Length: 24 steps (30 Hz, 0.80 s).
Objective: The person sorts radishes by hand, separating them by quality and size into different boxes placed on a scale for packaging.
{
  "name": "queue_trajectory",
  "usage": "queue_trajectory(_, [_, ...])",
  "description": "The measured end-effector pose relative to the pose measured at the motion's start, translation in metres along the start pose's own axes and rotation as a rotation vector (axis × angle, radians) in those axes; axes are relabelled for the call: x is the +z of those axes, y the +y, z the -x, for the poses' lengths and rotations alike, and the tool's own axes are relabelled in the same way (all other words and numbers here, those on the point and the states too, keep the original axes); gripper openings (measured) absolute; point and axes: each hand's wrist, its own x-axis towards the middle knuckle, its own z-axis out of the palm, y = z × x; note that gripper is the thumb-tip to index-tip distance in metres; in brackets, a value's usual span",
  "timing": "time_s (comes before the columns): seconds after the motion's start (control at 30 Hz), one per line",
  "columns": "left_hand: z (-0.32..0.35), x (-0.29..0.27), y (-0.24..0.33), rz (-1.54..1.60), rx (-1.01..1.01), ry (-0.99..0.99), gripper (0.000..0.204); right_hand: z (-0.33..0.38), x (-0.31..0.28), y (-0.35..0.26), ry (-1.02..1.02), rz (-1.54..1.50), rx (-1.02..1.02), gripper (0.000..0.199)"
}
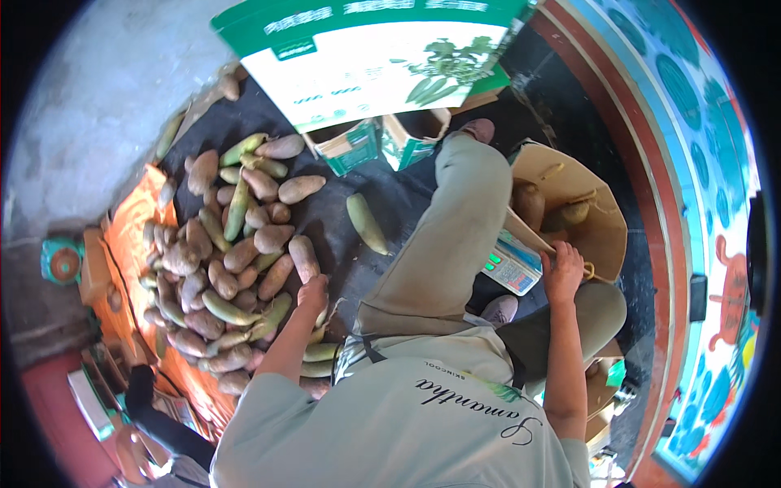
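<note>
The left hand (313, 291) grips a root (303, 259) at the right side of the pile (224, 276); the right hand (563, 272) holds the near edge of a box (610, 228). A scale (514, 268) shows just left of the box.

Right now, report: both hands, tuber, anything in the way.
Left hand gripping brown tuber beside the pile. Right hand at rim of open carton. Bent leg between tuber and carton.

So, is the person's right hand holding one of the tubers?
No, the right hand rests at the rim of the open cardboard box, with no tuber in its grasp.
</note>
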Motion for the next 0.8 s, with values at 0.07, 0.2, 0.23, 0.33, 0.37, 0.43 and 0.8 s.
queue_trajectory(0.07, [-0.003, -0.018, 0.004, 0.205, 0.103, 0.175, 0.04, -0.001, 0.0, -0.003, -0.003, -0.011, -0.017, 0.03])
queue_trajectory(0.2, [-0.006, -0.083, 0.046, 0.403, 0.18, 0.346, 0.041, 0.001, -0.001, -0.002, 0.009, -0.02, 0.008, 0.028])
queue_trajectory(0.23, [-0.006, -0.099, 0.057, 0.477, 0.226, 0.444, 0.041, 0.001, -0.002, -0.001, -0.023, -0.024, 0.033, 0.028])
queue_trajectory(0.33, [0.012, -0.154, 0.097, 0.625, 0.323, 0.731, 0.04, 0.002, -0.003, -0.003, 0.022, -0.058, 0.03, 0.028])
queue_trajectory(0.37, [0.02, -0.174, 0.109, 0.649, 0.32, 0.799, 0.037, 0.002, -0.001, -0.005, 0.026, -0.053, 0.049, 0.027])
queue_trajectory(0.43, [0.026, -0.207, 0.132, 0.842, 0.376, 0.896, 0.034, 0.003, 0.0, -0.003, 0.043, -0.071, 0.058, 0.026])
queue_trajectory(0.8, [0.058, -0.275, 0.308, 1.498, 0.777, 0.461, 0.028, 0.004, -0.001, 0.0, 0.061, -0.097, 0.06, 0.026])
